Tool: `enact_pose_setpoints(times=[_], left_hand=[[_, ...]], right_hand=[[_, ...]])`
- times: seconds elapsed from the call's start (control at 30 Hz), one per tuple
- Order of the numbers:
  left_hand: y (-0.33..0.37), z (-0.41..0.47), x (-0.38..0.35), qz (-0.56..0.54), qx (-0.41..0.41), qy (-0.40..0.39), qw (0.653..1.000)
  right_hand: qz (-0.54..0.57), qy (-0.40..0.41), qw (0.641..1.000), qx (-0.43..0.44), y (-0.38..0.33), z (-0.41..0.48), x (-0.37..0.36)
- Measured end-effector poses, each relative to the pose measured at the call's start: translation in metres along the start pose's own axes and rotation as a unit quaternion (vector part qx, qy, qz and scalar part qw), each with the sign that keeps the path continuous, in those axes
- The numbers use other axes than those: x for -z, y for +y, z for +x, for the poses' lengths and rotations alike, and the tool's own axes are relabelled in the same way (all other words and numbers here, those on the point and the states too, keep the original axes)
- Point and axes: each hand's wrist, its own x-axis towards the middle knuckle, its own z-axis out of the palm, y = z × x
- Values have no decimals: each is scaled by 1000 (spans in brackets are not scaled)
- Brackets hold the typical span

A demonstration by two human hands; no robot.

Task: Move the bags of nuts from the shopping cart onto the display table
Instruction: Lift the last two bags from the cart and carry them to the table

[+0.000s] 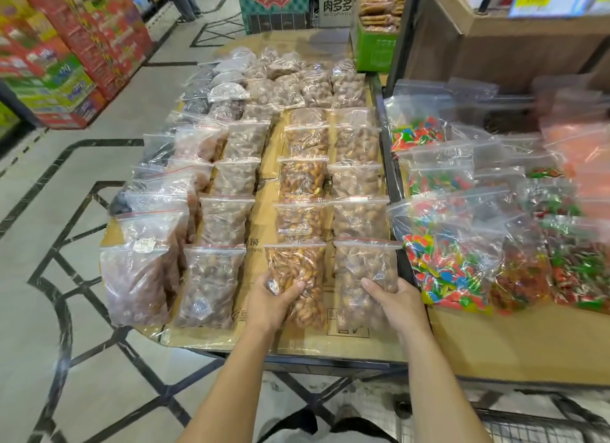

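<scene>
The display table (297, 340), lined with flattened cardboard, carries rows of clear zip bags of nuts. My left hand (275, 299) grips the lower part of a bag of golden-brown nuts (297, 271) lying at the table's near edge. Just to its right, my right hand (394, 299) holds the lower right side of a bag of pale brown nuts (363, 271). Both bags rest flat on the cardboard. A corner of the shopping cart (528, 426) shows as wire mesh at the bottom right; its contents are out of view.
To the right, a second cardboard-lined table (495, 343) holds bags of coloured candy (452, 261). A green box of biscuits (374, 50) stands at the far end. Stacked product cartons (66, 46) line the aisle on the left, across a tiled floor.
</scene>
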Motion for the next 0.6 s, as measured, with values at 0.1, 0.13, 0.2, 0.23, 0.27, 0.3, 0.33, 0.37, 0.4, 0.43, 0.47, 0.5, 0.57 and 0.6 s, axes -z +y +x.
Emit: enact_pose_setpoints(times=[0.1, 0.13, 0.2, 0.23, 0.27, 0.3, 0.33, 0.37, 0.4, 0.43, 0.47, 0.5, 0.57, 0.6], left_hand=[[6, -1, -3, 27, 6, 4, 1000], [6, 0, -4, 38, 4, 7, 999], [6, 1, -5, 67, -4, 13, 998], [6, 2, -5, 81, -7, 13, 997], [6, 2, -4, 99, -9, 14, 995], [6, 2, -2, 118, -10, 17, 993], [7, 4, 0, 136, -13, 19, 990], [7, 5, 2, 150, -14, 16, 988], [7, 6, 5, 162, -13, 10, 987], [9, 6, 7, 175, -16, 6, 984], [11, 6, 10, 189, -21, 2, 982], [12, 7, 11, 203, -28, 0, 979], [15, 7, 15, 232, -44, -1, 972], [17, 7, 18, 244, -52, -1, 968]], right_hand=[[-41, 11, 999, 8, -3, 2, -1], [-58, 17, 998, 15, -4, 1, -1], [-88, 30, 995, 24, -7, 0, -3], [-101, 38, 994, 27, -8, -1, -4], [-115, 44, 992, 27, -11, -4, -5], [-129, 50, 990, 28, -13, -5, -6], [-144, 54, 988, 29, -15, -7, -6], [-158, 57, 985, 33, -16, -9, -7], [-168, 59, 983, 37, -18, -11, -7], [-176, 63, 981, 43, -19, -11, -8], [-187, 68, 979, 48, -20, -13, -8], [-201, 74, 975, 54, -22, -14, -9], [-233, 80, 968, 54, -28, -16, -9], [-248, 81, 964, 51, -33, -18, -9]])
